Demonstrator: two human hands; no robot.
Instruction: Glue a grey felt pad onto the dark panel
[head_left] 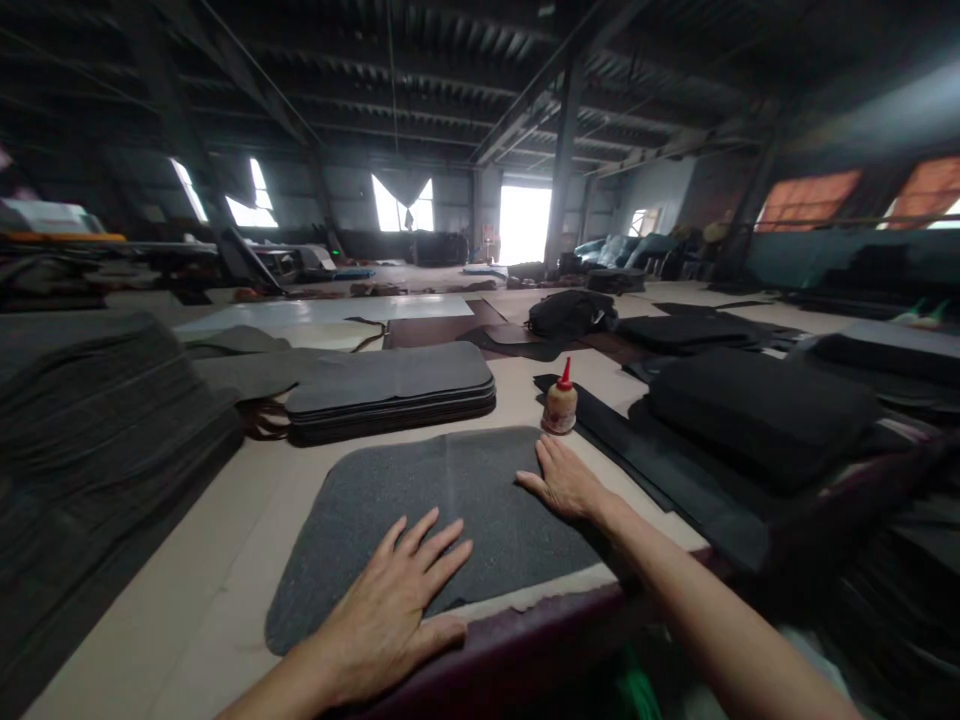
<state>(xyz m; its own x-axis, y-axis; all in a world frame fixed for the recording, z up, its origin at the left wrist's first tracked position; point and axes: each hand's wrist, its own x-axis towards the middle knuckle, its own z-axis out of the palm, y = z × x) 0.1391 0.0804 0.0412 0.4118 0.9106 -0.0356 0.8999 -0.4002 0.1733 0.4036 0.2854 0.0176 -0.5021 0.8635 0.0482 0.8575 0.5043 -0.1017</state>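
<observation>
1 grey felt mat point(450, 510) is laid flat at the near edge of the table point(225, 560). The left hand point(390, 610) is pressed on the mat's near edge, fingers spread. The right hand point(562, 480) is laid flat on its far right corner, fingers together. Just beyond that corner, a glue bottle point(560, 400) is stood upright. A stack of mats point(390, 390) is noted behind the mat.

Dark grey felt mat point(450, 510): flat on desk point(225, 560), rounded corners, near edge reaching desk's front edge, slightly overhanging perhaps. Faint seam runs down middle. Left hand point(390, 610) pressed flat, fingers spread, on mat's near edge; right hand point(562, 480) flat on its far right corner.
</observation>
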